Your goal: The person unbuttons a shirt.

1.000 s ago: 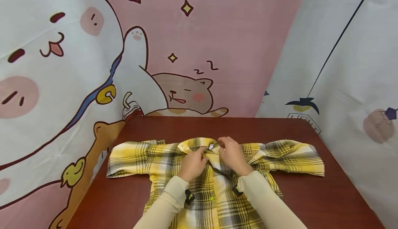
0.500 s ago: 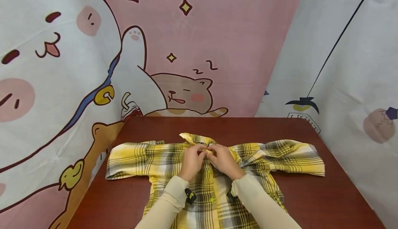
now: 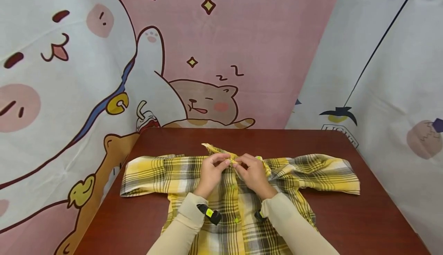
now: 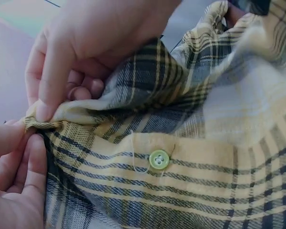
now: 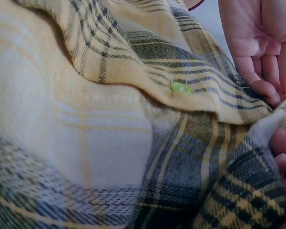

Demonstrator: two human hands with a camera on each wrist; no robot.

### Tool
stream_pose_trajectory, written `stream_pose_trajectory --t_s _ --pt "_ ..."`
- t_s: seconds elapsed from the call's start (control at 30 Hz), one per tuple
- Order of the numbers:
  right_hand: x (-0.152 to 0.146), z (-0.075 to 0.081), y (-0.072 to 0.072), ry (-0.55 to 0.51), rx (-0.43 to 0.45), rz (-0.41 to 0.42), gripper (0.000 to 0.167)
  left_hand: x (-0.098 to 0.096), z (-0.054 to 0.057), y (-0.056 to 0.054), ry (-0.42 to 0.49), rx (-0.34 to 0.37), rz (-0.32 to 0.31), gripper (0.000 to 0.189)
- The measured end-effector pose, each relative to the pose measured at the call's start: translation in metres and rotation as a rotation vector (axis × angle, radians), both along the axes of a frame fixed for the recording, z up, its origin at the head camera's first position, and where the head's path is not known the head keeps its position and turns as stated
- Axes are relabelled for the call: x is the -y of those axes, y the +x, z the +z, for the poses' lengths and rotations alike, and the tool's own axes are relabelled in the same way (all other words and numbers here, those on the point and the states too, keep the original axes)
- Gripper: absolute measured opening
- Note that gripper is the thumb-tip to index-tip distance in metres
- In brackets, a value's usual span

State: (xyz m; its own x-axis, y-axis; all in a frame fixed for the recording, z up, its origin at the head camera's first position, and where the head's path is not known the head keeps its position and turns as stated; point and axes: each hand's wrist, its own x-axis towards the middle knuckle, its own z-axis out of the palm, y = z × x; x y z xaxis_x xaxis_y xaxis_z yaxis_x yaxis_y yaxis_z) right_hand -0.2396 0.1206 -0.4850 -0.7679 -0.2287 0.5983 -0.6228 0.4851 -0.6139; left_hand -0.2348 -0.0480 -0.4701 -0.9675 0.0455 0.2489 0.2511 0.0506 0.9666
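Note:
A yellow, grey and white plaid shirt (image 3: 187,176) lies front up with both sleeves spread sideways. At its neckline my left hand (image 3: 210,172) pinches the cloth of the collar edge between thumb and fingers. Close against it, my right hand (image 3: 254,174) pinches the same edge from the other side. The collar's left point (image 3: 209,146) sticks up behind the hands. In the left wrist view a green button (image 4: 158,159) sits on the placket below the pinched cloth. The fingertips hide what lies between them.
The shirt lies on a dark red-brown table (image 3: 346,228). Behind and beside the table hangs a cartoon-printed cloth backdrop (image 3: 270,55). Black wrist straps (image 3: 212,214) sit by the cream sleeves (image 3: 180,228).
My right hand has come in from the collar's right side to meet the left. Both now pinch the collar edge together, and the left collar point has lifted upright.

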Motion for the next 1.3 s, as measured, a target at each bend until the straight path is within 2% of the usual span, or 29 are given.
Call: stream_pose_trajectory --t_s 0.13,0.2,0.37,0.47,0.53,0.67,0.77,0.9,0.97,1.07,1.13,1.2,1.3 --pt "0.000 0.005 0.000 -0.048 0.004 0.000 0.007 0.000 0.005 0.003 -0.021 -0.037 0.014 0.018" --pt "0.001 0.007 0.001 -0.053 -0.001 -0.016 0.006 -0.001 0.000 0.003 -0.052 -0.080 0.041 0.019" --pt "0.003 0.008 0.002 -0.097 -0.035 -0.039 0.008 -0.004 -0.002 0.007 -0.207 -0.270 0.145 0.018" --pt "0.004 0.008 0.002 -0.122 -0.076 -0.046 0.009 -0.005 -0.002 0.008 -0.245 -0.346 0.174 0.017" --pt "0.004 0.007 0.002 -0.133 -0.112 -0.051 0.009 -0.006 0.000 0.008 -0.244 -0.350 0.167 0.017" --pt "0.004 0.007 0.003 -0.141 -0.131 -0.044 0.003 -0.006 0.003 0.010 -0.234 -0.297 0.138 0.016" --pt "0.004 0.007 0.005 -0.127 -0.132 -0.042 0.007 -0.006 0.004 0.012 -0.135 -0.210 0.068 0.017" --pt "0.005 0.008 0.006 -0.109 -0.168 -0.055 0.007 -0.006 0.004 0.011 0.133 -0.040 -0.029 0.024" --pt "0.007 0.009 0.007 -0.128 -0.159 -0.049 0.006 -0.006 0.003 0.009 0.264 0.044 -0.046 0.029" --pt "0.011 0.009 0.009 -0.208 -0.080 -0.030 0.003 -0.006 -0.001 0.008 0.399 0.134 -0.041 0.030" --pt "0.014 0.011 0.012 -0.275 -0.008 -0.010 0.006 -0.006 -0.004 0.008 0.481 0.160 -0.038 0.027" --pt "0.016 0.014 0.015 -0.330 0.058 0.013 0.008 -0.006 -0.007 0.007 0.527 0.152 -0.026 0.024" --pt "0.019 0.028 0.024 -0.357 0.114 0.037 0.009 -0.006 -0.008 0.007 0.528 0.107 0.002 0.022"
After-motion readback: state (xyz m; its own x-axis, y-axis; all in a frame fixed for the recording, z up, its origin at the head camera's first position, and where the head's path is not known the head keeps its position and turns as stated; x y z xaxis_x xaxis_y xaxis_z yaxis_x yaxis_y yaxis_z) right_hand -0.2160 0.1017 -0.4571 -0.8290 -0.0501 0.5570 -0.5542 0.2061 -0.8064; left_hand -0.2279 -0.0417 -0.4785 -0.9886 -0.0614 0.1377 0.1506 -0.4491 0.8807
